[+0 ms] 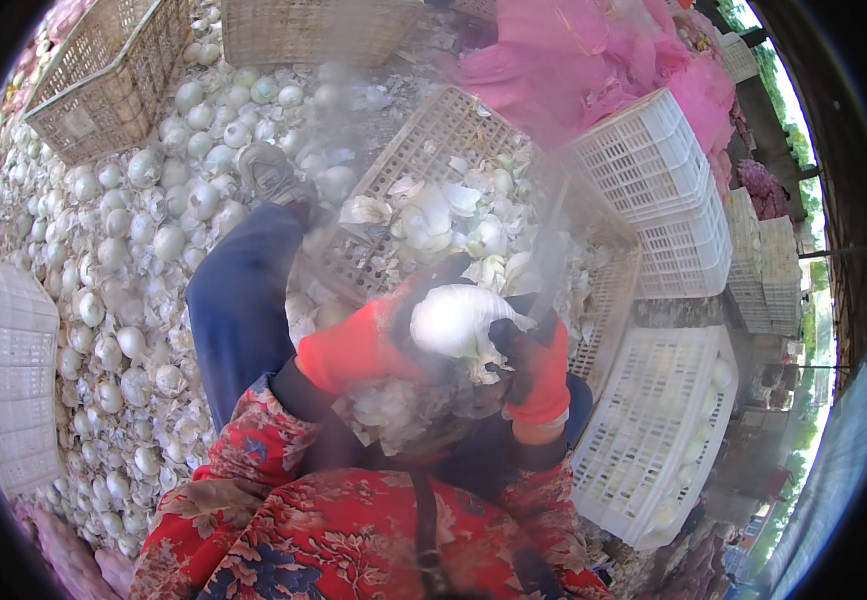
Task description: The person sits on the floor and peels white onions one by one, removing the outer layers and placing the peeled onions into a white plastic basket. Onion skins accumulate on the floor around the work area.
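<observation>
A large white onion [457,321] is held between my two gloved hands, above a crate. My left hand [373,334], in a red glove with a dark palm, cups its left and far side. The dark fingertips of my right hand [534,360] press on the onion's right end, where loose skin [487,370] hangs. Whether a small tool is also in the right hand cannot be made out. Beyond the hands, a plastic crate [403,146] holds onion skins and peeled layers [429,214]. More skins [384,405] lie in my lap, partly blurred.
Unpeeled white onions [131,341] cover the ground to the left. Crates stand at the far left [13,375] and upper left [95,112]. On the right are stacked white crates [651,180] and a crate of onions [639,435]. Pink mesh sacks [553,60] lie at the back.
</observation>
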Available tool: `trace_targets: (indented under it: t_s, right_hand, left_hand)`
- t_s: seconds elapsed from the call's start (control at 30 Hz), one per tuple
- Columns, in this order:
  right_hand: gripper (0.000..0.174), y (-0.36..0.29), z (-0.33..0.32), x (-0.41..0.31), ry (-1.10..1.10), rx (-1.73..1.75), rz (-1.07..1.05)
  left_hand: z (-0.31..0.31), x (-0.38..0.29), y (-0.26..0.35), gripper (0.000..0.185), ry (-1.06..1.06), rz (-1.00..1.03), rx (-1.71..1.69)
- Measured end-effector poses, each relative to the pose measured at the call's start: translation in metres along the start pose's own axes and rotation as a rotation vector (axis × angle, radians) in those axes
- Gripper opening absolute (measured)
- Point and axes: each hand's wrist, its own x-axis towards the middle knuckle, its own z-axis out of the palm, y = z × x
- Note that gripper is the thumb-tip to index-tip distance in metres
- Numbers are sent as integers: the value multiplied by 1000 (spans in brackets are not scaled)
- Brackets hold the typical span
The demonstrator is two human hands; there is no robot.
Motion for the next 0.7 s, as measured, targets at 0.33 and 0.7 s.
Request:
trace_targets:
  t_s: [0.33, 0.7]
  right_hand:
    - [23, 28, 7, -4, 50, -38, -289]
    - [52, 60, -12, 4, 281, -533, -772]
  left_hand:
    - [33, 5, -7, 54, 197, 65, -550]
    - [44, 18, -17, 106, 348, 443, 49]
